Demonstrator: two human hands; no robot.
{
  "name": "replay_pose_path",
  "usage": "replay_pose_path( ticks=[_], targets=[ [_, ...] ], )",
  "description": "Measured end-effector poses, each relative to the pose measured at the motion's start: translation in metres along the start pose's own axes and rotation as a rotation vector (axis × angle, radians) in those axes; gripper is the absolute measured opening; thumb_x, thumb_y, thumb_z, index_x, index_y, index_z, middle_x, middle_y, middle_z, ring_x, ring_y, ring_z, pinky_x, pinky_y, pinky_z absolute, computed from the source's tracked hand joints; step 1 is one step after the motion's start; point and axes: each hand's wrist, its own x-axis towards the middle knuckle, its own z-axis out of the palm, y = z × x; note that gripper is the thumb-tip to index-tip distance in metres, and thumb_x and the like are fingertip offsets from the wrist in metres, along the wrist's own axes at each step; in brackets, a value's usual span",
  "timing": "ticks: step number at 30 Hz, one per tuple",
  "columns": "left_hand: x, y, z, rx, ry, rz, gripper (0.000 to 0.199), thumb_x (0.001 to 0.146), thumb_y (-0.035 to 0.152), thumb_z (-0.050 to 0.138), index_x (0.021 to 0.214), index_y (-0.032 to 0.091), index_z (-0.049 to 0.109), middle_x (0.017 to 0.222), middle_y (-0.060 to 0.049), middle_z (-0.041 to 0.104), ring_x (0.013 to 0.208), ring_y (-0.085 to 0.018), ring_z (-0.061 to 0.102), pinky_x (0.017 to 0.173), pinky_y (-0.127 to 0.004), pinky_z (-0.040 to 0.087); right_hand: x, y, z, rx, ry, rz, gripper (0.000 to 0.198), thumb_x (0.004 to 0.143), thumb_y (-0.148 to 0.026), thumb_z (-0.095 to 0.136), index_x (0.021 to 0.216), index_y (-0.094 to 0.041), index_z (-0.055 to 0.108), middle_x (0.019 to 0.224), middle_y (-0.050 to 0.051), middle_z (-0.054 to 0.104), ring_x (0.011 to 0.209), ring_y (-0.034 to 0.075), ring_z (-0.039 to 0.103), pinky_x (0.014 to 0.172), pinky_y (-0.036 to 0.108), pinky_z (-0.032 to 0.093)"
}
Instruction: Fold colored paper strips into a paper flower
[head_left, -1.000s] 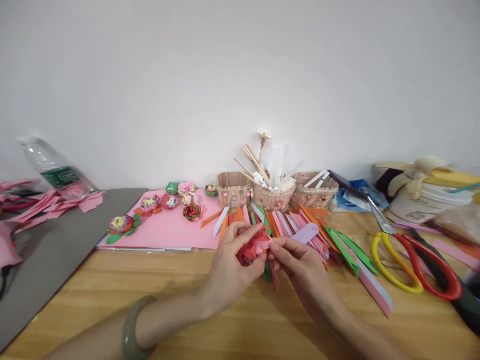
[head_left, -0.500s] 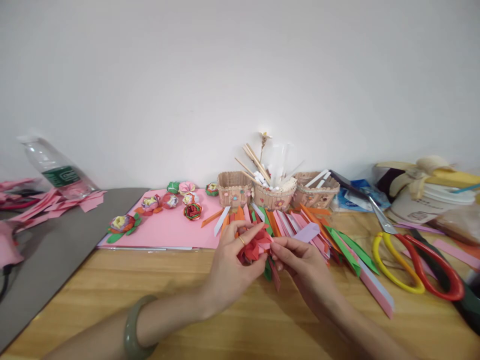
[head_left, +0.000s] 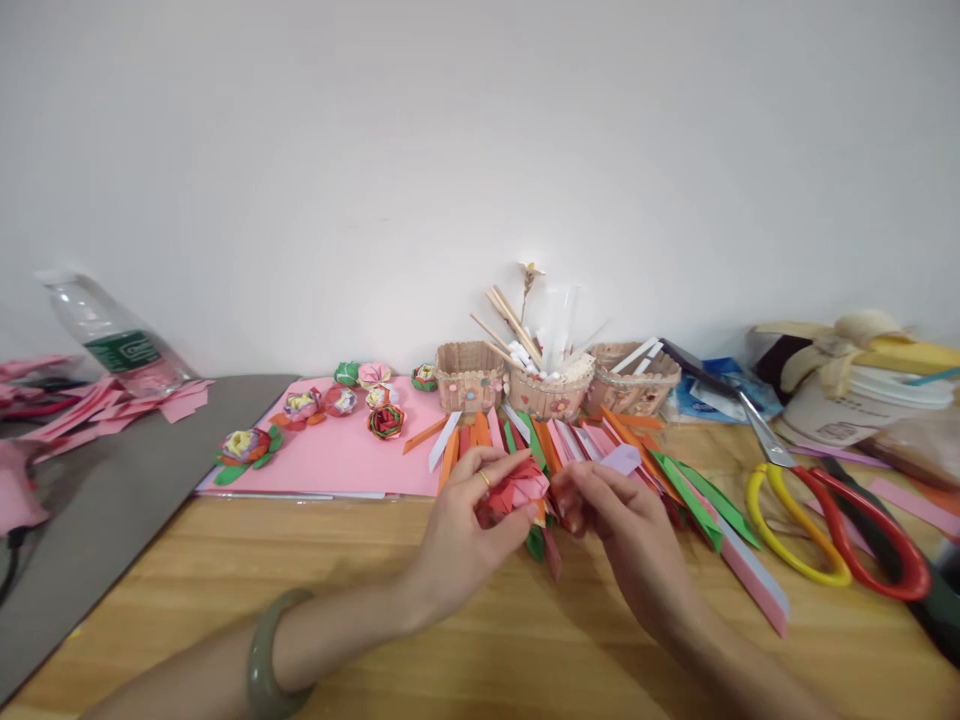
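Observation:
My left hand [head_left: 469,535] is closed around a red and pink folded paper flower [head_left: 515,487], thumb below and fingers above. Just right of the flower, my right hand [head_left: 611,515] has its thumb and fingertips pinched together, a small gap from the petals. Whatever sits in that pinch, if anything, is hidden. Behind both hands lies a spread of folded paper strips [head_left: 574,440] in pink, orange, green and lilac. Several finished paper flowers [head_left: 385,422] rest on pink paper sheets [head_left: 322,465] to the left.
Three small woven baskets [head_left: 470,385] line the wall, the middle one holding sticks and cotton swabs. Large scissors [head_left: 799,500] with yellow and red handles lie at right, near a lidded tub [head_left: 862,405] with a banana peel. A plastic bottle [head_left: 124,345] leans at left over pink scraps.
My right hand has drawn back slightly to the right, its fingertips leaving the flower's edge. The left hand keeps its hold, with the flower turned a little, showing more pink.

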Motion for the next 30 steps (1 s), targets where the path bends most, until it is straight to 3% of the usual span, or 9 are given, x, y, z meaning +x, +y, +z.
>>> replay_pose_path(
  ticks=[4,7,10,13,16,18,22,30],
  targets=[
    [0.001,0.005,-0.001,-0.108,-0.029,-0.038,0.031,0.078,0.027,0.054,0.108,0.022,0.06,0.1,-0.004,0.053,0.096,-0.018,0.052,0.087,-0.031,0.04,-0.002,-0.007,-0.005,-0.294,0.018,-0.302,0.009,0.077,-0.029,0.061,0.078,-0.021,0.066,0.064,-0.002,0.058,0.055,0.01,0.05,0.05,0.021,0.04],
    [0.0,0.006,-0.001,-0.191,-0.049,-0.073,0.022,0.079,0.029,0.053,0.095,0.019,0.063,0.092,-0.003,0.054,0.089,-0.017,0.053,0.082,-0.028,0.042,-0.003,-0.011,-0.006,-0.505,-0.06,-0.547,0.016,0.078,-0.019,0.059,0.09,-0.025,0.069,0.073,0.001,0.061,0.064,0.013,0.055,0.055,0.024,0.044],
    [-0.001,0.005,0.0,-0.263,-0.079,-0.12,0.02,0.078,0.034,0.054,0.088,0.017,0.061,0.091,-0.003,0.053,0.09,-0.017,0.052,0.08,-0.027,0.043,-0.002,-0.011,-0.005,-0.603,-0.101,-0.665,0.022,0.078,-0.015,0.058,0.093,-0.026,0.069,0.071,0.002,0.059,0.064,0.013,0.055,0.054,0.024,0.045],
    [-0.001,0.005,0.001,-0.408,-0.134,-0.189,0.028,0.076,0.039,0.056,0.093,0.017,0.059,0.098,-0.004,0.053,0.092,-0.017,0.052,0.077,-0.026,0.044,-0.001,-0.009,-0.005,-0.633,-0.082,-0.702,0.022,0.078,-0.013,0.058,0.092,-0.025,0.069,0.071,0.003,0.059,0.063,0.013,0.055,0.053,0.024,0.045],
    [-0.001,0.003,0.002,-0.573,-0.244,-0.279,0.051,0.062,0.035,0.071,0.107,0.018,0.053,0.098,-0.005,0.057,0.087,-0.017,0.055,0.073,-0.027,0.045,-0.001,-0.009,-0.007,-0.622,-0.055,-0.67,0.018,0.078,-0.014,0.059,0.088,-0.024,0.07,0.071,0.002,0.06,0.063,0.013,0.055,0.053,0.025,0.044],
    [-0.001,0.001,0.004,-0.595,-0.258,-0.33,0.058,0.056,0.028,0.076,0.108,0.017,0.052,0.086,-0.003,0.061,0.078,-0.015,0.058,0.071,-0.026,0.045,-0.001,-0.01,-0.007,-0.598,-0.055,-0.61,0.014,0.077,-0.017,0.06,0.083,-0.023,0.071,0.071,0.003,0.06,0.064,0.014,0.056,0.054,0.025,0.044],
    [0.001,-0.001,0.006,-0.54,-0.204,-0.369,0.042,0.06,0.029,0.073,0.097,0.014,0.058,0.065,0.001,0.063,0.064,-0.013,0.059,0.064,-0.023,0.044,-0.001,-0.014,-0.007,-0.518,-0.086,-0.426,0.008,0.075,-0.023,0.062,0.071,-0.021,0.069,0.069,0.002,0.06,0.062,0.015,0.055,0.053,0.026,0.043],
    [0.002,0.004,0.004,-0.504,-0.159,-0.37,0.045,0.06,0.025,0.073,0.101,0.013,0.058,0.074,-0.001,0.066,0.067,-0.013,0.06,0.064,-0.022,0.043,0.003,-0.017,-0.005,-0.26,-0.128,-0.075,0.017,0.07,-0.034,0.066,0.066,-0.017,0.063,0.065,-0.001,0.057,0.055,0.01,0.048,0.051,0.023,0.039]
  ],
)
